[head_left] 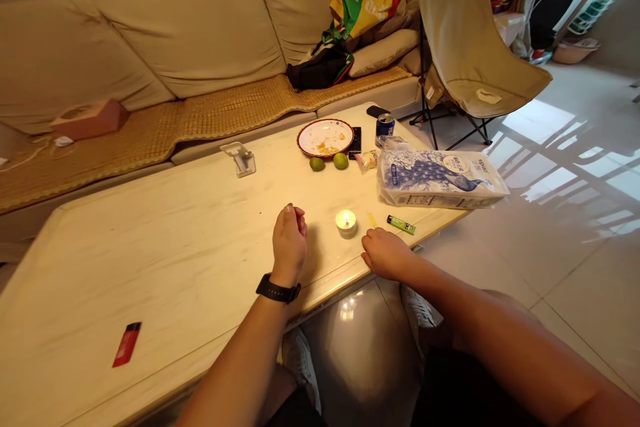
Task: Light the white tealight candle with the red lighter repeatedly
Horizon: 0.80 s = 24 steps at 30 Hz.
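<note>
A small tealight candle (346, 224) burns on the pale table between my two hands. My left hand (289, 240), with a black watch (278, 289) on its wrist, is just left of the candle. Its fingers are curled in, and its palm is hidden. At the table's near edge, my right hand (386, 253) is closed, knuckles up. A thin yellow strip (372, 219) juts out from its fingers toward the candle; its lower end is hidden. Right of that strip lies a green lighter (401, 224).
Behind the candle are two green limes (341, 161), a plate with food scraps (326, 138), a blue can (385, 127) and a wrapped tissue pack (443, 177). A red lighter (127, 344) lies at left. A white plastic holder (239, 159) is farther back. A sofa borders the table (190, 247).
</note>
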Each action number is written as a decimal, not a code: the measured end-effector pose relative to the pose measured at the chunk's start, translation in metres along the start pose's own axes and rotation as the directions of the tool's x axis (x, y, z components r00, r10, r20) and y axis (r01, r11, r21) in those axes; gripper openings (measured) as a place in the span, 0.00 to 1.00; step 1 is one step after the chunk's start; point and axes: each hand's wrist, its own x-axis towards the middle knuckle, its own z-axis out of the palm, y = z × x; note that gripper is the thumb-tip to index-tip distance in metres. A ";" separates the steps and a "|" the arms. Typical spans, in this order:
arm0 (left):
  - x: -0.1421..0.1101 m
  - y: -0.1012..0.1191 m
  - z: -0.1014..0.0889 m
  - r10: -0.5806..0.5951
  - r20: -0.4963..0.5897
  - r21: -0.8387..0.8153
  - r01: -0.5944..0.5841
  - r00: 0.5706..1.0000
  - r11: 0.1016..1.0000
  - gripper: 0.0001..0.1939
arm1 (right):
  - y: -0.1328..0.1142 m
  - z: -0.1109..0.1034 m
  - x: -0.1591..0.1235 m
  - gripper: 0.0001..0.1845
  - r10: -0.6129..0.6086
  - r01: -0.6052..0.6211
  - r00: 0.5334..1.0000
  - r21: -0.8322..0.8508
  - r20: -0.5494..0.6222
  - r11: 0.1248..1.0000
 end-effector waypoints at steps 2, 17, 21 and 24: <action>0.001 0.000 0.001 -0.004 -0.016 -0.048 0.003 1.000 0.999 0.21 | 0.000 0.001 0.000 0.15 -0.001 0.001 1.000 -0.003 -0.002 1.000; 0.001 0.002 0.001 -0.019 -0.027 -0.091 0.017 0.999 0.996 0.23 | 0.001 0.002 0.001 0.15 -0.004 0.004 1.000 -0.009 -0.013 1.000; 0.000 -0.002 -0.001 -0.011 -0.026 -0.034 0.010 1.000 0.999 0.24 | -0.001 -0.002 0.000 0.15 -0.005 0.005 1.000 -0.006 -0.005 1.000; -0.001 -0.003 -0.002 0.010 -0.011 0.029 -0.010 1.000 1.000 0.24 | -0.001 -0.003 0.000 0.15 -0.006 0.006 1.000 -0.009 0.003 1.000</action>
